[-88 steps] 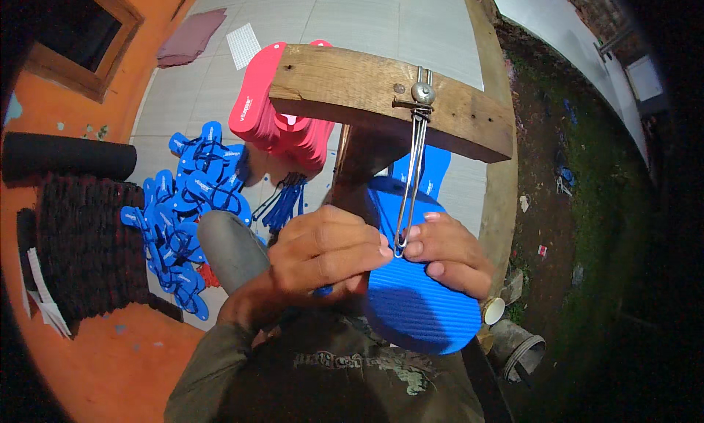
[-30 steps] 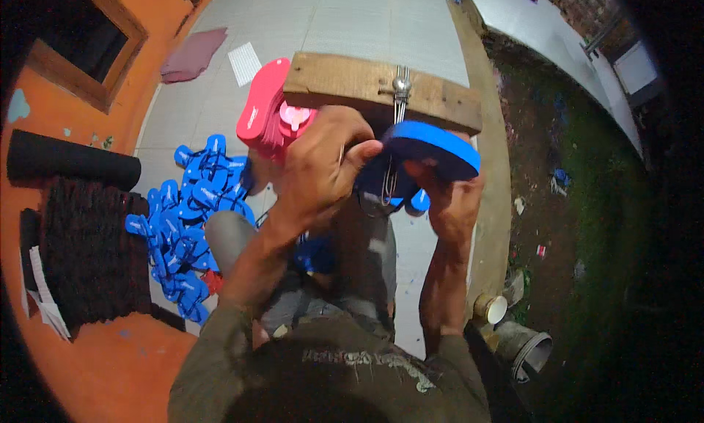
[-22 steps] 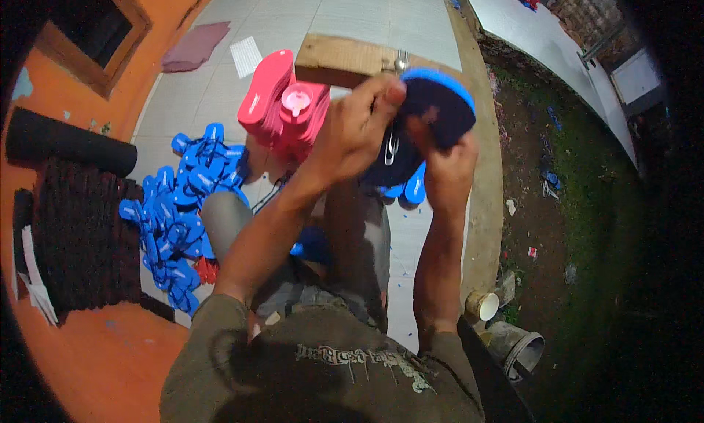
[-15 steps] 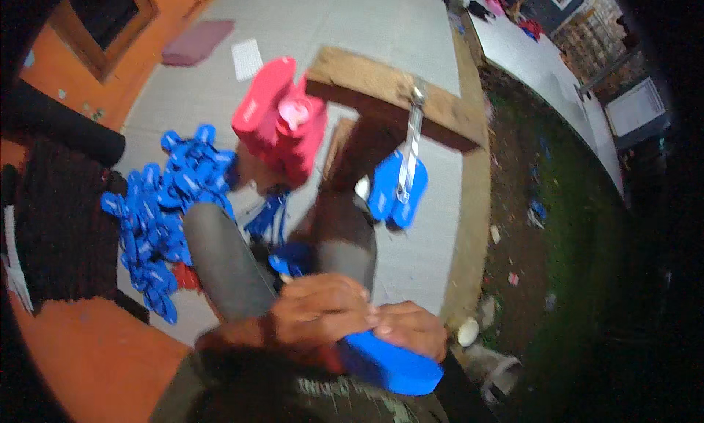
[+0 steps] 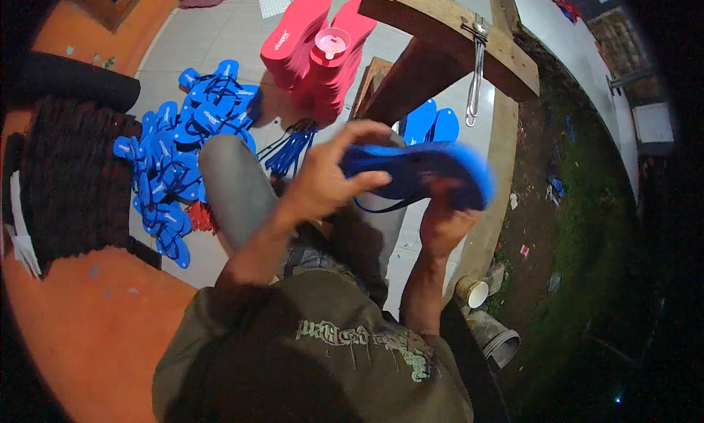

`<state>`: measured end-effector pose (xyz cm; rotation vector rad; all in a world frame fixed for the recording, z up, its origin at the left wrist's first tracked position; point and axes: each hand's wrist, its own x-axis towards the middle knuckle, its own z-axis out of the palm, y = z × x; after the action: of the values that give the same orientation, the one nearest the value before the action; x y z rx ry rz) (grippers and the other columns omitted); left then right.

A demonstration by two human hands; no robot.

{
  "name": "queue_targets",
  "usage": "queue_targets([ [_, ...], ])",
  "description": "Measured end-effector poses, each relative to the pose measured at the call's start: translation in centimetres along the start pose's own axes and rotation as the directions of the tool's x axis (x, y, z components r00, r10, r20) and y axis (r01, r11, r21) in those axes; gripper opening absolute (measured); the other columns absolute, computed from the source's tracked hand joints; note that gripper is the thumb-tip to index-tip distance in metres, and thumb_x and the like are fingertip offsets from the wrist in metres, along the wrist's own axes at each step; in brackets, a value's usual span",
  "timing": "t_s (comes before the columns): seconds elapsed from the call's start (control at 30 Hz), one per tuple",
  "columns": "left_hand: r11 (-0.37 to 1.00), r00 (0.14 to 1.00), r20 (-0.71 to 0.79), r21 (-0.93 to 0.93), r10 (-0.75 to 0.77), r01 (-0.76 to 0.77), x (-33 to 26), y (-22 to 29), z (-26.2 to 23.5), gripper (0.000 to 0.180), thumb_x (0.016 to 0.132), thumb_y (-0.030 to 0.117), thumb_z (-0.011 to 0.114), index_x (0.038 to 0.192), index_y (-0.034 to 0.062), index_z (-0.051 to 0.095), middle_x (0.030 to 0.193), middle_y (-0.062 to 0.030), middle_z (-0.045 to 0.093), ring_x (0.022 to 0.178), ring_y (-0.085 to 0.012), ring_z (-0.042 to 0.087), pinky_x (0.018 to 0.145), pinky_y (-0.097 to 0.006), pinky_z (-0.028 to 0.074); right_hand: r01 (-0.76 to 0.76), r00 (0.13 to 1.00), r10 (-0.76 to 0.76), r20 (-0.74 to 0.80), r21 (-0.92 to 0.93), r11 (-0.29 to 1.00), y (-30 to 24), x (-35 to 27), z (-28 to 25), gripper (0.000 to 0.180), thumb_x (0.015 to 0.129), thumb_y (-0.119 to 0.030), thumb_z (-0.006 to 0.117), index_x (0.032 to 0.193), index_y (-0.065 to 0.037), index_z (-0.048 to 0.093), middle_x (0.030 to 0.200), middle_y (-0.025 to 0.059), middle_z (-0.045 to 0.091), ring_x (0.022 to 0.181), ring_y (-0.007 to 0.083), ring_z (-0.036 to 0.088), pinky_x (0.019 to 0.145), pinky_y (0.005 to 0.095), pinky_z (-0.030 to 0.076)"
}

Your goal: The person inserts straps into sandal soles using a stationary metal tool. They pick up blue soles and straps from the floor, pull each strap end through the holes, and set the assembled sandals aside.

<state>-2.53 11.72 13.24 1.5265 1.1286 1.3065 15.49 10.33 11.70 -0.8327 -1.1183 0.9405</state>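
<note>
- Left hand (image 5: 326, 181) had its grip wrapped over the near end of a blue sandal (image 5: 418, 175), thumb on one face and fingers curled over the top edge, so it was pinching the sole.
- Right hand (image 5: 444, 221) came up from underneath at the other end, fingers pressed against the sandal's underside; it was clamped on it too, though that end was pretty motion-blurred.
- The sandal was up in the air in front of the chest, lying roughly level, above the knees and just below the wooden beam (image 5: 440, 34). A dark strap loop (image 5: 381, 203) hung under it.
- Off the beam hung a metal wire hook (image 5: 474, 78), well clear of both hands.
- Behind the sandal, on the floor by the beam's post, sat a couple more blue soles (image 5: 433, 124).
- Further up was a stack of red soles (image 5: 315, 49) with a small pink tub (image 5: 331, 41) sitting on top.
- To the left, a big pile of blue straps (image 5: 180, 166) was spread over the tiled floor (image 5: 220, 34), with a bundle of darker blue straps (image 5: 290, 148) between the pile and the knee.
- Far left was a dark woven mat (image 5: 62, 181); a white cup (image 5: 473, 292) sat on the ground at lower right near the grass.
</note>
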Motion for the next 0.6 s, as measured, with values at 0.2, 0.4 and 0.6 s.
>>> queue_targets([
  [0.2, 0.717, 0.838, -0.138, -0.602, -0.528, 0.352, -5.9, -5.3, -3.9, 0.040, 0.078, 0.022, 0.064, 0.109, 0.0033, 0.049, 0.099, -0.0068, 0.057, 0.092, -0.0174, 0.055, 0.079, -0.032, 0.045, -0.281, 0.897, 0.421, -0.130, 0.569, 0.773, 4.4, -0.7, 3.7, 0.032, 0.088, -0.021, 0.049, 0.116, -0.005, 0.045, 0.106, 0.0059, 0.055, 0.096, 0.0171, 0.053, 0.088, 0.0369, 0.041],
  [0.4, 0.892, 0.582, -0.720, -0.452, -0.378, 0.020, -9.6, -6.7, -14.5, 0.034, 0.081, 0.020, 0.059, 0.111, 0.0058, 0.050, 0.104, -0.0072, 0.057, 0.088, -0.0183, 0.057, 0.074, -0.032, 0.049, -0.266, 0.768, 0.389, 0.509, -0.298, 0.917, 15.0, -3.6, 6.5, 0.057, 0.070, -0.028, 0.068, 0.117, -0.003, 0.045, 0.103, 0.0116, 0.055, 0.097, 0.0233, 0.052, 0.088, 0.0381, 0.039],
  [0.6, 0.978, 0.655, -0.739, -0.206, -0.160, 0.006, -9.4, -2.2, -20.2, 0.031, 0.083, 0.017, 0.058, 0.105, -0.0027, 0.050, 0.101, -0.0096, 0.057, 0.090, -0.0175, 0.056, 0.081, -0.032, 0.045, 0.711, 0.686, 0.172, 0.707, -0.702, 0.052, 30.2, -14.2, 4.5, 0.058, 0.065, -0.037, 0.069, 0.109, -0.003, 0.050, 0.104, 0.0193, 0.054, 0.099, 0.0314, 0.051, 0.091, 0.0379, 0.037],
])
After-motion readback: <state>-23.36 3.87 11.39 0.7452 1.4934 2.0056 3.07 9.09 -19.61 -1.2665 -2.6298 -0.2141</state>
